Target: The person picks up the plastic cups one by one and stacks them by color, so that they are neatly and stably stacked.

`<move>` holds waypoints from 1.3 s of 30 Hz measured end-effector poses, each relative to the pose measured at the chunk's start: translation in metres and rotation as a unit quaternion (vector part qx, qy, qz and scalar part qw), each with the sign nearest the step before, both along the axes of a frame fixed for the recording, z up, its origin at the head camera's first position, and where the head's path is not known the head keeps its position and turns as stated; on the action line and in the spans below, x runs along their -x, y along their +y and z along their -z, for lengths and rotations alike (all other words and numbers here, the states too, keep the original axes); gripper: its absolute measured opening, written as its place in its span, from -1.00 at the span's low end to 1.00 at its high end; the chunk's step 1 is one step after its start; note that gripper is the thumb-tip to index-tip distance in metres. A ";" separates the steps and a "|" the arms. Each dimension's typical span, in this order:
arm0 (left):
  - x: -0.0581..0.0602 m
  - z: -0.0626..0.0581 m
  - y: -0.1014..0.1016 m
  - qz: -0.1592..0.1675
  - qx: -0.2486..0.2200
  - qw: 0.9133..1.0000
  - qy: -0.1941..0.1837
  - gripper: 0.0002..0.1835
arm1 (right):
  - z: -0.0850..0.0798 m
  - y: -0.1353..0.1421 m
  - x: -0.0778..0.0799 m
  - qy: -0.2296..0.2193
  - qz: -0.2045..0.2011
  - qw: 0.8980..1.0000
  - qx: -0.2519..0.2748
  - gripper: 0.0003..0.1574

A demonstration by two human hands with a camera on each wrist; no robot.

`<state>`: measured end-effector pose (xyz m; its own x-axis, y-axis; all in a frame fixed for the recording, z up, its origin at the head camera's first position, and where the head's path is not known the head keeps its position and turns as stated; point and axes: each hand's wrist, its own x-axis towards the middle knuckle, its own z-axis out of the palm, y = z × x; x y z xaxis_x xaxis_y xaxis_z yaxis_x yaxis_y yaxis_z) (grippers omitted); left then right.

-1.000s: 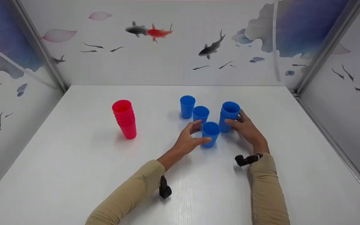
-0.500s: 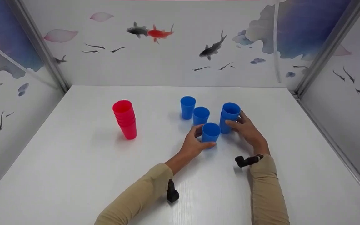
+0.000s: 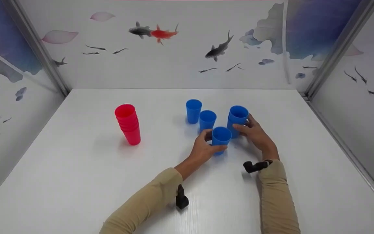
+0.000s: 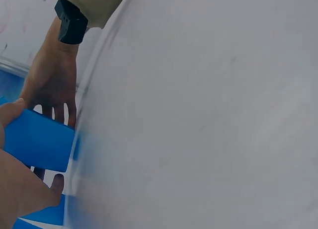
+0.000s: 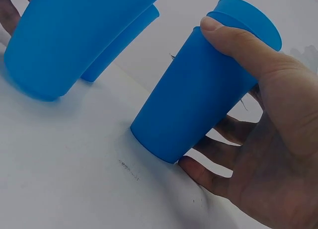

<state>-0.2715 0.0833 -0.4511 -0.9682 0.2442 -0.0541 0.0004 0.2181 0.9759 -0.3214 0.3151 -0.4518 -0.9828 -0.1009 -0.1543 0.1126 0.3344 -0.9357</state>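
Note:
In the head view my left hand (image 3: 202, 150) holds a single blue plastic cup (image 3: 221, 138), thumb on the near side and fingers behind it. Whether that cup's base touches the table cannot be told. My right hand (image 3: 257, 136) grips a stack of two nested blue cups (image 3: 237, 125) from the right. The right wrist view shows the stack (image 5: 194, 90) upright on the table, the thumb just below the rims and the fingers around the far side. Just beyond the left hand stands another blue cup (image 3: 207, 119), and behind it one more blue cup (image 3: 193, 112).
A stack of nested red cups (image 3: 130, 126) stands on the left part of the white table (image 3: 76, 182). Printed panels with fish (image 3: 219, 50) enclose the table at the back and sides.
My left hand has closed around the front blue cup and shifted it slightly right, towards the stack of two. The right hand keeps its grip on the stack, which stays in place.

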 end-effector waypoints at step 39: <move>0.043 -0.108 0.016 0.002 0.029 0.992 0.126 -0.19 | 0.002 0.000 0.004 -0.030 0.013 0.999 -0.012 0.34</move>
<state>-0.3147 0.0994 -0.3433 -0.9518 0.2514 0.1757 0.2441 0.2741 0.9302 -0.3255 0.3155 -0.4533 -0.9739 -0.0703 -0.2157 0.1779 0.3533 -0.9184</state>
